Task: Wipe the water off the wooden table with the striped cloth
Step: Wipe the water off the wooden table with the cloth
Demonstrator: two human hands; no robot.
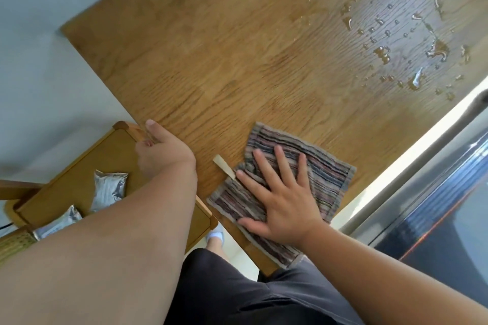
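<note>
The striped cloth (324, 166) lies flat on the wooden table (211, 60) near its front edge, with a small beige tag (224, 169) sticking out on its left. My right hand (280, 198) rests palm down on the cloth with fingers spread. My left hand (161, 148) grips the table's left edge beside a chair, thumb on top. Water drops and small puddles (412, 42) are scattered over the table's far right part, well away from the cloth.
A wooden chair (79, 166) with silver packets (108, 190) on its seat stands against the table's left side. A dark appliance or screen (449, 206) and a pale ledge run along the right. My dark trousers and one foot show below.
</note>
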